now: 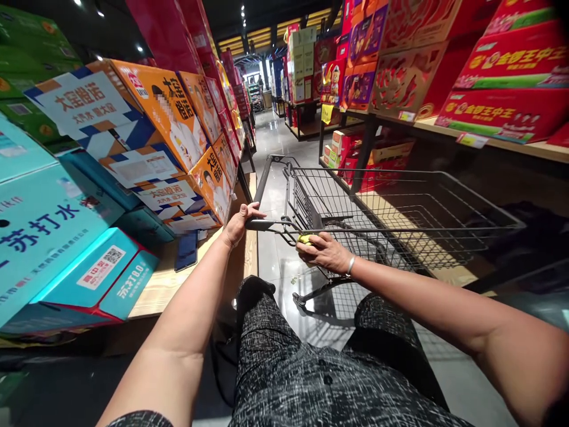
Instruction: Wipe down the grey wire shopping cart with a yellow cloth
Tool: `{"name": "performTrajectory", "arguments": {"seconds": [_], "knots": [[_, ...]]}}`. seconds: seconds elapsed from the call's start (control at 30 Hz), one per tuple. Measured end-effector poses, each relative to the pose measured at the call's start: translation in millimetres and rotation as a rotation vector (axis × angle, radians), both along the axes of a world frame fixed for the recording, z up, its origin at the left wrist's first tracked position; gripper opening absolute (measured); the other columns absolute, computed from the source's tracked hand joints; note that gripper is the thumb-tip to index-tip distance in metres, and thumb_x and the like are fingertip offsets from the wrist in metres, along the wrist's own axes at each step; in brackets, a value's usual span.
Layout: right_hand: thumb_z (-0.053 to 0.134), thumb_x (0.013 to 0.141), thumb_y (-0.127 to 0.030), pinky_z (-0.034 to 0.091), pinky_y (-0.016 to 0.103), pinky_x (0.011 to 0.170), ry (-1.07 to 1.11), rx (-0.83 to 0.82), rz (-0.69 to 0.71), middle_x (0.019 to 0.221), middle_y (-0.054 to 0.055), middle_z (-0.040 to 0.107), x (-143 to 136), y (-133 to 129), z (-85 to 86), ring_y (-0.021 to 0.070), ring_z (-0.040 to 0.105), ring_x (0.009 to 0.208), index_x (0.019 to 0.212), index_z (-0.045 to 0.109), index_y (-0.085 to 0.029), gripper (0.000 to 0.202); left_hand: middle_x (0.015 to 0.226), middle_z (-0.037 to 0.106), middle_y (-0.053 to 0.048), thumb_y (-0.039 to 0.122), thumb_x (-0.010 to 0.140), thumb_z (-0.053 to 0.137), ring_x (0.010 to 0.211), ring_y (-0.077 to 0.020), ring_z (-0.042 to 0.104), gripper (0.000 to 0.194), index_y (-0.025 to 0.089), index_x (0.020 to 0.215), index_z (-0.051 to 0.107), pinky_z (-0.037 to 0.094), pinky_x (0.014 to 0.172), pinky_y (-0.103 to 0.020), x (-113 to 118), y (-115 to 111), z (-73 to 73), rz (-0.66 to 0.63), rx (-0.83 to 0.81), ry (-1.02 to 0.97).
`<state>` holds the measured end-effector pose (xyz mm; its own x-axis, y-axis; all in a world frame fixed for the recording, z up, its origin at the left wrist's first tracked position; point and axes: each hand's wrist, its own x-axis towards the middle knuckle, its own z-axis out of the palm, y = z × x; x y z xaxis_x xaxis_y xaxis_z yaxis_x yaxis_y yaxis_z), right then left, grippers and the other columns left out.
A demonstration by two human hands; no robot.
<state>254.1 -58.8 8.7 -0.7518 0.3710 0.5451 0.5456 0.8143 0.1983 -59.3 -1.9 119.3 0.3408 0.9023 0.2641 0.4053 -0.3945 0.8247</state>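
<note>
A dark wire shopping cart (pixel 400 201) stands in front of me, its basket reaching to the right. At the near end of its handle (pixel 263 184) is my left hand (pixel 241 222), fingers bent over the bar beside the corner grip. My right hand (pixel 326 252), with a light band at the wrist, is closed around a yellow cloth (pixel 306 239) at the near side of the cart frame. Its fingers partly hide the cloth. The part of the cart basket that shows holds nothing.
Orange drink cartons (pixel 164 112) and turquoise cartons (pixel 40 231) are stacked on the left wooden shelf (pixel 160 281), beside a dark phone-like object (pixel 186 251). Red boxes (pixel 489 112) line the right shelf. A tiled aisle (pixel 267 130) runs ahead between displays.
</note>
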Motion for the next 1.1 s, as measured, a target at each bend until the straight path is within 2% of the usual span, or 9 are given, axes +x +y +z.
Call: {"name": "performTrajectory", "arguments": {"seconds": [0.13,0.27,0.37,0.47,0.6,0.7,0.93,1.03,1.1], "knots": [[0.066,0.094,-0.02,0.044,0.042,0.09,0.047,0.056,-0.081,0.133,-0.004,0.071,22.1,-11.3,-0.4,0.0242,0.051,0.114,0.112,0.075,-0.038,0.026,0.126,0.074,-0.015,0.082,0.094,0.036,0.148,-0.0292,0.045,0.08,0.015,0.102,0.08,0.039,0.12,-0.04,-0.3,7.3,9.8,-0.018,-0.004,0.084],[0.067,0.094,-0.023,0.046,0.045,0.101,0.383,0.073,-0.145,0.14,0.001,0.065,-6.0,-1.9,30.3,0.0258,0.05,0.118,0.128,0.07,-0.039,0.038,0.111,0.079,-0.014,0.07,0.102,0.026,0.13,-0.0277,0.062,0.077,0.014,0.109,0.078,0.042,0.114,-0.039,12.6,10.7,28.5,-0.011,0.087,0.359],[0.071,0.089,-0.021,0.048,0.046,0.105,0.543,-0.084,-0.146,0.149,0.006,0.055,-36.8,17.1,46.2,0.0265,0.053,0.123,0.134,0.066,-0.035,0.048,0.125,0.075,-0.01,0.056,0.107,0.027,0.125,-0.0265,0.064,0.062,0.02,0.127,0.072,0.039,0.113,-0.042,31.3,4.1,36.1,0.0,0.272,0.652],[0.071,0.086,-0.023,0.053,0.042,0.1,0.61,-0.257,-0.08,0.149,0.01,0.053,-43.9,33.2,41.0,0.026,0.056,0.126,0.134,0.064,-0.03,0.049,0.133,0.071,-0.01,0.059,0.103,0.042,0.124,-0.0283,0.064,0.055,0.024,0.142,0.063,0.04,0.106,-0.04,42.4,-4.7,33.2,-0.082,0.412,0.909],[0.067,0.09,-0.027,0.053,0.043,0.097,0.499,-0.296,-0.021,0.137,0.006,0.066,-5.5,37.0,24.0,0.0239,0.063,0.114,0.117,0.074,-0.03,0.028,0.125,0.073,-0.011,0.072,0.089,0.061,0.114,-0.0306,0.067,0.076,0.022,0.147,0.057,0.041,0.095,-0.038,38.9,-6.8,27.1,-0.149,0.464,1.055],[0.064,0.092,-0.031,0.053,0.046,0.096,0.424,-0.324,-0.036,0.13,0.003,0.072,42.7,29.8,18.3,0.0238,0.065,0.106,0.111,0.078,-0.032,0.024,0.12,0.075,-0.009,0.069,0.094,0.056,0.112,-0.0285,0.068,0.067,0.025,0.144,0.06,0.04,0.093,-0.037,35.7,-4.0,27.1,-0.145,0.477,1.043],[0.069,0.085,-0.041,0.051,0.057,0.095,0.581,-0.297,-0.294,0.123,0.008,0.073,166.4,-4.3,-4.1,0.0322,0.066,0.107,0.105,0.08,-0.032,0.024,0.109,0.076,-0.007,0.059,0.097,0.06,0.106,-0.0276,0.069,0.06,0.028,0.148,0.058,0.041,0.09,-0.038,38.5,-6.3,26.5,-0.108,0.504,1.034],[0.066,0.086,-0.035,0.047,0.062,0.097,0.618,-0.191,-0.434,0.13,0.011,0.068,177.9,-15.2,-14.6,0.0367,0.062,0.113,0.108,0.078,-0.03,0.027,0.114,0.074,-0.007,0.057,0.095,0.063,0.109,-0.028,0.068,0.058,0.031,0.146,0.06,0.042,0.093,-0.039,40.5,-7.0,27.5,-0.117,0.509,1.041],[0.067,0.084,-0.032,0.045,0.061,0.097,0.623,-0.167,-0.495,0.135,0.01,0.065,157.1,-14.6,-16.4,0.0377,0.059,0.115,0.114,0.076,-0.03,0.032,0.125,0.07,-0.007,0.053,0.096,0.064,0.114,-0.0277,0.066,0.047,0.03,0.137,0.068,0.044,0.096,-0.039,45.5,-5.3,29.6,-0.127,0.507,1.007]]}}
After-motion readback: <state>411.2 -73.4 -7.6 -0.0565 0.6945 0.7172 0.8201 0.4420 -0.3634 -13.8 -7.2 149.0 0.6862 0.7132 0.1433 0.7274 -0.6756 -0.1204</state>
